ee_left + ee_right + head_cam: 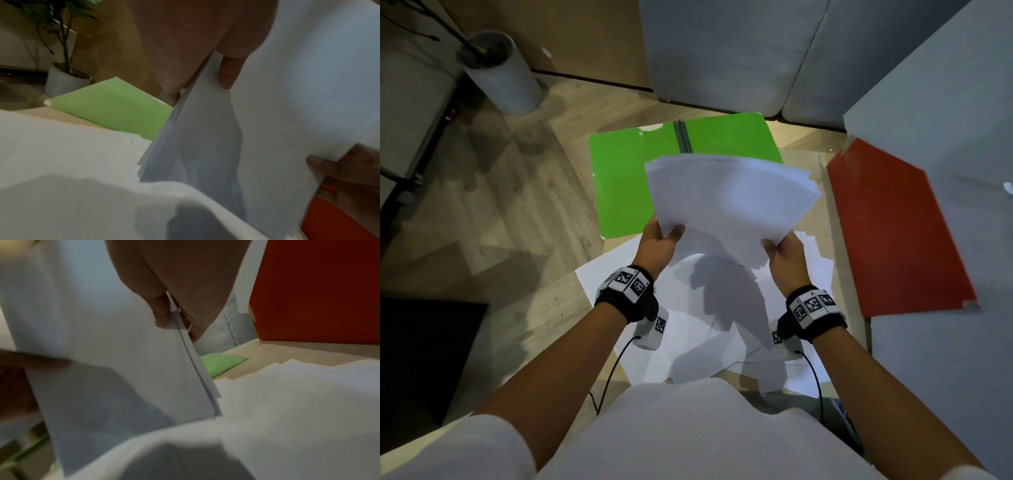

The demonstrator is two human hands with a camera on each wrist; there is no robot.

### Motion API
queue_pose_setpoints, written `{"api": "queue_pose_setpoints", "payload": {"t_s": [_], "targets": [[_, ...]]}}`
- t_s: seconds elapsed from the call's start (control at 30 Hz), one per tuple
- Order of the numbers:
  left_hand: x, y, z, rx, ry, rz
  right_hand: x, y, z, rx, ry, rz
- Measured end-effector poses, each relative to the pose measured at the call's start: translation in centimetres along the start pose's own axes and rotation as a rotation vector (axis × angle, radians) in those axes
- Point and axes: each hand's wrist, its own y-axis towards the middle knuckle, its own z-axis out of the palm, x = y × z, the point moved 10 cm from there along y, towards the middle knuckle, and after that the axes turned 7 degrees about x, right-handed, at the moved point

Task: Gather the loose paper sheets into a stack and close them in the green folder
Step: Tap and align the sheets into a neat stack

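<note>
I hold a stack of white paper sheets (729, 202) in the air above the table, its far end drooping over the green folder (619, 181). My left hand (661, 240) grips the stack's near left corner, thumb on top. My right hand (784, 250) grips the near right corner the same way. The green folder lies open and flat beyond my hands, its metal clip (683, 137) along the spine. More loose white sheets (705, 325) lie scattered under my wrists. The stack (267, 113) fills the left wrist view, with the folder (115, 105) behind. The right wrist view shows the stack (102, 353) edge-on.
A red folder (893, 233) lies to the right on the wooden table (534, 205). A white plant pot (500, 72) stands at the far left. Grey sofa cushions (739, 51) rise behind the table, with a grey surface (945, 102) at right. A dark object (421, 349) sits at the near left.
</note>
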Motion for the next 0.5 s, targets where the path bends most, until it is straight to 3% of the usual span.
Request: {"api": "queue_pose_setpoints", "payload": {"t_s": [0.1, 0.27, 0.37, 0.5], "targets": [[-1.2, 0.1, -0.5, 0.079, -0.041, 0.029, 0.8, 0.3, -0.4, 0.016, 0.133, -0.035], [0.6, -1.5, 0.5, 0.274, -0.134, -0.075, -0.5, 0.3, 1.2, 0.243, 0.257, 0.074], [1.9, -2.7, 0.9, 0.288, -0.17, -0.123, -1.9, -0.4, 2.5, 0.334, 0.299, 0.137], [4.9, -4.3, 0.9, 0.296, -0.127, -0.233, -4.6, -1.5, 2.7, 0.304, 0.177, 0.225]]}}
